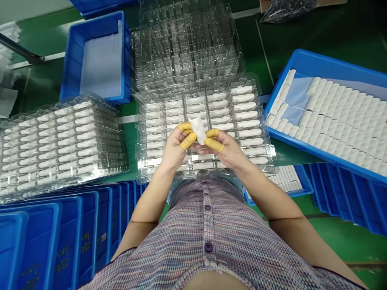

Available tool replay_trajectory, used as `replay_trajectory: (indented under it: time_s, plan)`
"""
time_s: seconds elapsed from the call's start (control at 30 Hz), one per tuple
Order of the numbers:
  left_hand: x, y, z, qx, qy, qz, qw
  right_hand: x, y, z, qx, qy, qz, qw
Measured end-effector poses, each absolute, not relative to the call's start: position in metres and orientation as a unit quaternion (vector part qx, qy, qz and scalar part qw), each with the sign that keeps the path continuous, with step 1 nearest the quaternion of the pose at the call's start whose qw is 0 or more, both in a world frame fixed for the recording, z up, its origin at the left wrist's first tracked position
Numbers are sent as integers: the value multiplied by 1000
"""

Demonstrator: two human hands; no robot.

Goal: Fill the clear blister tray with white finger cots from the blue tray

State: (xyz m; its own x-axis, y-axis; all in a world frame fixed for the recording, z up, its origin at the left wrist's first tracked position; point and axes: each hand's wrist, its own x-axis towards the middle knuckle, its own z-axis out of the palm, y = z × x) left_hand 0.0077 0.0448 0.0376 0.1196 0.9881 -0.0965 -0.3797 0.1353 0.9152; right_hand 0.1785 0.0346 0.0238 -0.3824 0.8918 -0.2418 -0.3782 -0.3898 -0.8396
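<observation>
Striped shirt (208, 229) fabric fills the near middle, and just beyond it both hands meet over a see-through tray (266, 129) on the bench (288, 155). Left hand (174, 151) and right hand (231, 152) share one soft-looking white piece (198, 129): thumb and fingertips pinch its lower part from either side, in yellow finger covers (214, 144), while its far end stands free and tilts a little left.

For clean handling, I'd judge a light, even pinch best, since a hard squeeze could crease or flatten the piece. Keeping both hands level and turning it slowly would let its edges be checked without twisting. The wrists are better kept off the rows of similar pieces below, which could be nudged out of their slots.

Hidden: whatever lies directly under the hands, the underside of the held piece, and several fingers curled behind it. Its far end looks creased or notched; I can't tell which. Glare blurs the far tray stack (186, 48), so its layers can't be counted. The left tray stack (51, 149) and the right crate (335, 66) are cut off by the frame, and the dark marks on the near-left crates (71, 229) are unreadable.
</observation>
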Motion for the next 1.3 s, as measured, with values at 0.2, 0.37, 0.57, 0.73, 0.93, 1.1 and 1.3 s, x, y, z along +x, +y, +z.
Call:
replay_trajectory:
  time_s: [0.2, 0.37, 0.57, 0.73, 0.93, 1.1, 1.3]
  plan:
    - [8, 44, 28, 432, 395, 550, 595, 173, 32, 23, -433, -486, 589, 479]
    - [4, 43, 33, 383, 384, 527, 654, 178, 31, 26, -367, -367, 733, 439]
    - [2, 40, 47, 321, 360, 476, 735, 186, 35, 30, -267, -222, 860, 373]
    - [4, 40, 48, 341, 351, 468, 735, 183, 32, 26, -246, -223, 872, 360]
    - [-4, 42, 23, 528, 377, 464, 603, 211, 51, 17, -358, -425, 720, 415]
    - [-8, 40, -5, 751, 490, 268, 352, 274, 109, 21, -527, -756, 250, 296]
    - [1, 30, -10, 827, 516, 85, 206, 280, 148, 18, -456, -878, 122, 82]
